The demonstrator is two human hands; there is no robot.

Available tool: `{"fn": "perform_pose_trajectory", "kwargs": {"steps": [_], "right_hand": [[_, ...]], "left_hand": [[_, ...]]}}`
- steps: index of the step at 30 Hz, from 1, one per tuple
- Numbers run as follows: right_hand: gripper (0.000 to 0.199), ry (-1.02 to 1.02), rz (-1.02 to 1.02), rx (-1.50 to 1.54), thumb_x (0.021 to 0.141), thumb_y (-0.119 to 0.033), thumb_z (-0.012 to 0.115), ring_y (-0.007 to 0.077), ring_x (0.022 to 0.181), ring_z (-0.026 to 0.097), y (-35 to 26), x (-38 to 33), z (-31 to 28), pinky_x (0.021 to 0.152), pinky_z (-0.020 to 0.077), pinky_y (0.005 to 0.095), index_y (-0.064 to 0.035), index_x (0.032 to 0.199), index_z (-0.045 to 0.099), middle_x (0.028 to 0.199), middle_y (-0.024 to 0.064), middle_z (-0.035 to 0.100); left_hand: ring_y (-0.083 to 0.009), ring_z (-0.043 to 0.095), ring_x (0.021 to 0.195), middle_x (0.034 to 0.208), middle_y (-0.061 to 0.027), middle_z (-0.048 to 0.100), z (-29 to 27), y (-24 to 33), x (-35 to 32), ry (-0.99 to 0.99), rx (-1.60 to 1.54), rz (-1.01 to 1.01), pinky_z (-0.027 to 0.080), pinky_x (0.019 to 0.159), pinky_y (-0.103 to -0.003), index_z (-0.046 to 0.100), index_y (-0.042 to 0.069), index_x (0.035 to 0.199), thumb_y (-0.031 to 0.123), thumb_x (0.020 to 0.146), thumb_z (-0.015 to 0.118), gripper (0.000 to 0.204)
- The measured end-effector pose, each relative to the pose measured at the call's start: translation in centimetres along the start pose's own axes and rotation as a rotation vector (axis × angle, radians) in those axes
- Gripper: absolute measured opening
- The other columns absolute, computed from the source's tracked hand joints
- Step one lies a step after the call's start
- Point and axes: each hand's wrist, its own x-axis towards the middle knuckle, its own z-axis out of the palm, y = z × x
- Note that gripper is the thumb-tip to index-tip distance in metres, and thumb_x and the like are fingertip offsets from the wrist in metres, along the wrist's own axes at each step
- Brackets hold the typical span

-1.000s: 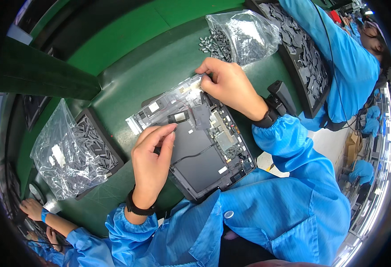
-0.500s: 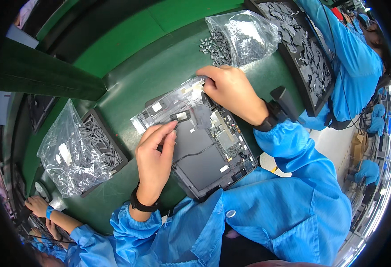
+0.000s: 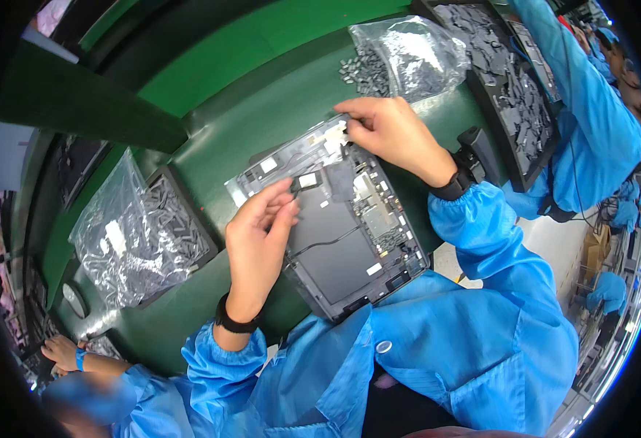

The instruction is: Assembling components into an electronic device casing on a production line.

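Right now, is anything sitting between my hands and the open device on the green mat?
Nothing visible. The left hand rests its fingertips on the open device, and the right hand already pinches at its top edge.

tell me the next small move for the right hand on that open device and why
Probably press the small white piece down flat. The right hand pinches it at the far edge of the open device, while the left hand rests its fingertips on the near side, steadying it.
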Motion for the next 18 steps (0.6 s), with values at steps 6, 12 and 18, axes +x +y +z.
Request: {"fn": "perform_pose_trajectory", "kwargs": {"steps": [6,12,18], "right_hand": [[0.02,0.194,-0.239,0.063,0.081,-0.007,0.068,0.0212,0.061,0.062,-2.4,-1.5,0.3,0.057,0.0505,0.0308,-0.0042,0.1,0.07,0.081,0.011,0.068],[0.012,-0.157,-0.027,0.565,0.089,-0.008,0.067,0.0045,0.07,0.059,-4.8,-3.4,0.2,0.06,0.0473,0.022,-0.001,0.097,0.07,0.085,0.0029,0.069],[0.014,-0.167,0.034,0.883,0.092,-0.007,0.064,0.0068,0.079,0.062,-4.5,-3.8,1.0,0.068,0.0496,0.0217,0.0016,0.101,0.068,0.09,0.0043,0.069]], "left_hand": [[-0.0167,0.067,0.079,0.092,-0.0131,0.069,0.8,2.0,0.0,-0.041,-0.246,-0.028,0.055,0.069,-0.027,0.052,-0.005,0.119,-0.004,0.088,0.063,0.032],[-0.019,0.068,0.08,0.094,-0.0184,0.069,1.0,3.2,0.0,-0.11,-0.407,-0.062,0.057,0.069,-0.029,0.048,-0.003,0.116,-0.002,0.09,0.063,0.029],[-0.0203,0.068,0.075,0.091,-0.0171,0.069,1.6,3.7,-0.1,-0.082,-0.444,-0.053,0.057,0.065,-0.03,0.049,-0.001,0.115,0.004,0.091,0.064,0.029]]}}
